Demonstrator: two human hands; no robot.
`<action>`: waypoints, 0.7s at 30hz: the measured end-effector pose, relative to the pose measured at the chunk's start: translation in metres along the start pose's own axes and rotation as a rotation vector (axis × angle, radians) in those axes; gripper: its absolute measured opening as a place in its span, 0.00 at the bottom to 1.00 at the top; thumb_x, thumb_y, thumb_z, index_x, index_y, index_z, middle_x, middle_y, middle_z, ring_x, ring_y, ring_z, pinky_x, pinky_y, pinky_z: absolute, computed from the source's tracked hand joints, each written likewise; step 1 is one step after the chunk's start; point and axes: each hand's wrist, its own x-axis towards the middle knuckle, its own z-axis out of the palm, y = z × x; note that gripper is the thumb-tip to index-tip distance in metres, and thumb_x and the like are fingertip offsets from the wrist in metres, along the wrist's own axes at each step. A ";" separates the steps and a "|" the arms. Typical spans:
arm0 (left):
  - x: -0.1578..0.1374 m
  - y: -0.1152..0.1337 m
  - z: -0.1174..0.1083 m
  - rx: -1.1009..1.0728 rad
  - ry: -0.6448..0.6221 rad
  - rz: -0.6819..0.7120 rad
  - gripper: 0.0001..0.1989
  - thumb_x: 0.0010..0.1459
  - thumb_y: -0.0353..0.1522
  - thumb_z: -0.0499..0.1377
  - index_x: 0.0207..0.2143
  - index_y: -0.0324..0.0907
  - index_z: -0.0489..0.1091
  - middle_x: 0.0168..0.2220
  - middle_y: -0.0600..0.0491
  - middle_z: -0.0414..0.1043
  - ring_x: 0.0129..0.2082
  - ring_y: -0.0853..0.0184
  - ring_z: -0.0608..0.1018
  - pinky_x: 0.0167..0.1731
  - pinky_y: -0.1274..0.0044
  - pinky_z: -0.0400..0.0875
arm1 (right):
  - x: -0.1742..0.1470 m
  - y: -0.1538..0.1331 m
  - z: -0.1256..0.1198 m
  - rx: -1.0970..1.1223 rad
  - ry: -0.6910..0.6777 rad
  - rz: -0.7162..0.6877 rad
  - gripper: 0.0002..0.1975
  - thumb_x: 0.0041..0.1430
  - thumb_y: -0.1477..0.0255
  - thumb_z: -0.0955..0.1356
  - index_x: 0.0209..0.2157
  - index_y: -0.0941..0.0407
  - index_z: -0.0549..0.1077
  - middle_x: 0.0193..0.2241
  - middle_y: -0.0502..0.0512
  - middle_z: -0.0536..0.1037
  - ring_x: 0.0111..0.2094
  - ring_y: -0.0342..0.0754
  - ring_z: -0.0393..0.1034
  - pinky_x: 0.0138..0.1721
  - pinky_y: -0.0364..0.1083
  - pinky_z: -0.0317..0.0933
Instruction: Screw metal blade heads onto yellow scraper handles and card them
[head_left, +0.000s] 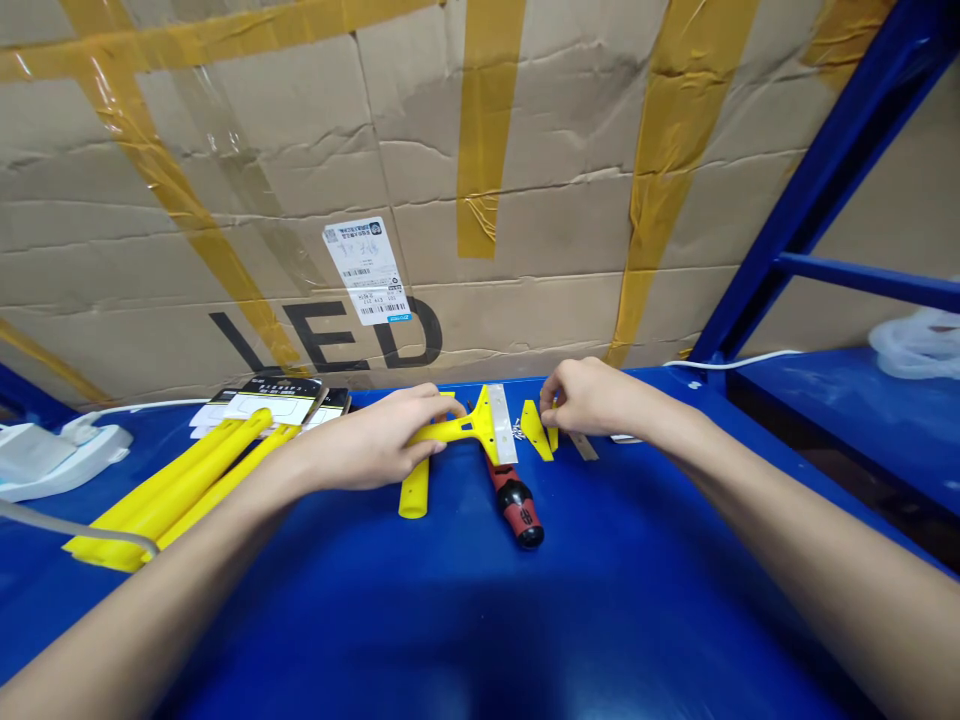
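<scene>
Left hand point(375, 435) grips a yellow scraper point(486, 425), right hand point(586, 397) a small yellow piece point(553, 437); the carton point(555, 290) reads "LED".

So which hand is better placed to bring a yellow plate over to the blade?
Probably the right hand: its fingertips seem to pinch a yellow plate, just to the right of the blade. The left hand is busy holding the scraper by its handle.

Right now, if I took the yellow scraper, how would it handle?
The yellow scraper would probably feel light, with open gaps in its neck. It looks fairly stiff: the neck runs straight beyond the left hand. Its broad head might make it front-heavy.
</scene>
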 end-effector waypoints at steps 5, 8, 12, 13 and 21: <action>-0.001 0.000 -0.004 0.016 0.003 -0.013 0.21 0.65 0.35 0.52 0.59 0.40 0.65 0.54 0.44 0.70 0.54 0.57 0.73 0.56 0.65 0.66 | -0.003 -0.002 -0.014 0.061 0.160 -0.013 0.19 0.45 0.74 0.76 0.42 0.55 0.77 0.28 0.54 0.81 0.28 0.50 0.75 0.30 0.46 0.64; -0.002 0.001 -0.006 0.032 -0.004 -0.021 0.22 0.65 0.36 0.52 0.59 0.39 0.65 0.55 0.43 0.70 0.55 0.56 0.73 0.56 0.65 0.66 | -0.003 -0.004 -0.015 0.241 0.211 0.018 0.21 0.45 0.75 0.76 0.42 0.54 0.73 0.26 0.52 0.80 0.28 0.49 0.75 0.29 0.45 0.64; -0.003 0.002 -0.007 0.048 0.014 -0.011 0.22 0.65 0.36 0.52 0.59 0.40 0.65 0.57 0.43 0.69 0.57 0.55 0.72 0.57 0.65 0.66 | -0.002 -0.003 -0.013 0.354 0.208 0.083 0.09 0.50 0.71 0.72 0.22 0.54 0.68 0.18 0.51 0.75 0.23 0.45 0.72 0.24 0.43 0.60; -0.003 0.002 -0.007 0.050 0.016 -0.012 0.22 0.65 0.36 0.52 0.60 0.40 0.65 0.57 0.43 0.69 0.57 0.55 0.72 0.57 0.65 0.65 | -0.001 -0.002 -0.012 0.355 0.214 0.084 0.11 0.50 0.70 0.72 0.20 0.54 0.67 0.17 0.51 0.73 0.22 0.44 0.70 0.23 0.43 0.58; -0.003 0.004 -0.008 0.036 0.003 -0.028 0.21 0.64 0.37 0.52 0.58 0.41 0.65 0.56 0.44 0.69 0.56 0.56 0.72 0.56 0.64 0.66 | -0.001 0.007 -0.013 0.666 0.095 -0.029 0.15 0.49 0.62 0.77 0.22 0.55 0.71 0.22 0.51 0.75 0.24 0.42 0.67 0.25 0.42 0.61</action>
